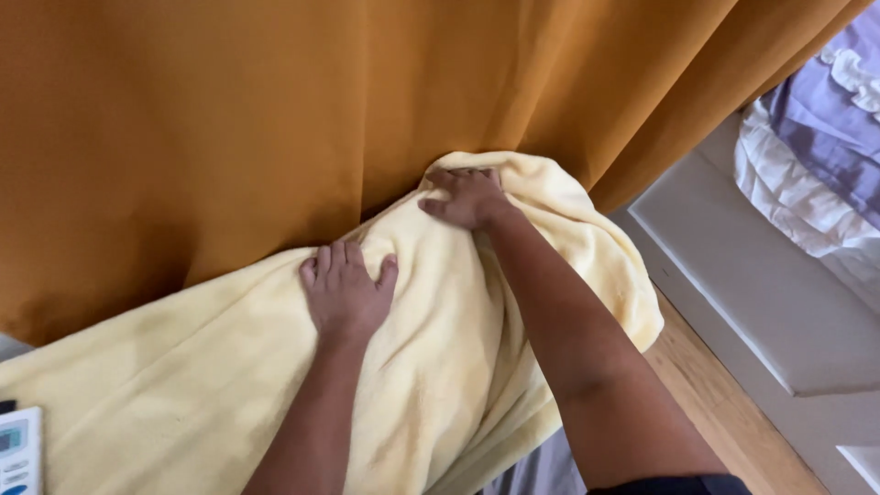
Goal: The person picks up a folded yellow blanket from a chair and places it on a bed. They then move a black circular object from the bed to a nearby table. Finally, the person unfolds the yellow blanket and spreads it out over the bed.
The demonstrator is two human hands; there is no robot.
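A pale yellow fleece blanket [183, 367] lies bunched across the lower half of the view, up against an orange curtain [275, 110]. My left hand [346, 291] rests flat on the blanket near its upper fold, fingers spread. My right hand [467, 197] is further up, at the blanket's top edge beside the curtain, with its fingers curled into the fabric and pinching a fold of it.
A white remote control [18, 451] lies at the lower left edge on the blanket. A white bed frame [761, 302] and lilac and white frilled bedding [825, 137] stand to the right. Wooden floor [724, 403] shows between them.
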